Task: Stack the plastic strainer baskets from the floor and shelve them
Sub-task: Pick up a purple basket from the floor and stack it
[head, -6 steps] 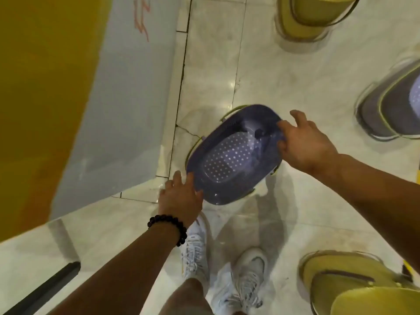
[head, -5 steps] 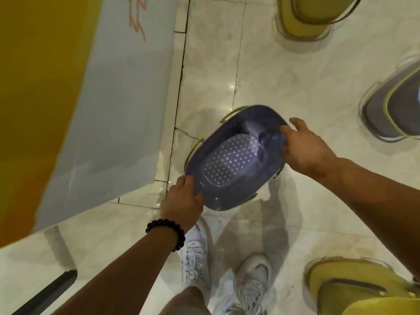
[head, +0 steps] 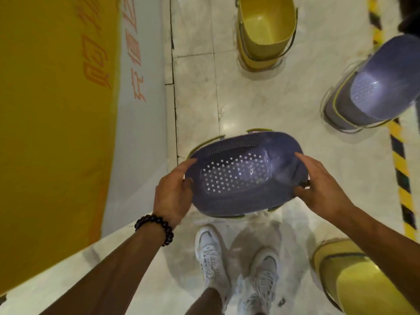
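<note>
- The purple basket (head: 243,176) is up off the floor (head: 284,98), held over the person's white shoes (head: 238,264). It has little round holes in its bottom and nothing inside it.
- The left hand (head: 172,192) grips the basket's left end and the right hand (head: 318,187) grips its right end, fingers curled over the rim.
- Thin yellow-green edges peek out from under the purple basket. They may be handles or another basket under it; I cannot tell which.
- I think the job is only partly done. This basket is picked up, but it is not on a shelf, and no shelf shows here.
- More baskets wait on the floor. A purple stack (head: 372,87) stands by the right edge of the floor, next to a black and yellow stripe (head: 400,160).
- A yellow stack (head: 263,32) stands near the top edge. Its top basket looks empty.
- Another yellow stack (head: 354,280) sits at the bottom right corner, under the right arm.
- A yellow and grey wall (head: 68,110) with orange marks runs along the left side.
</note>
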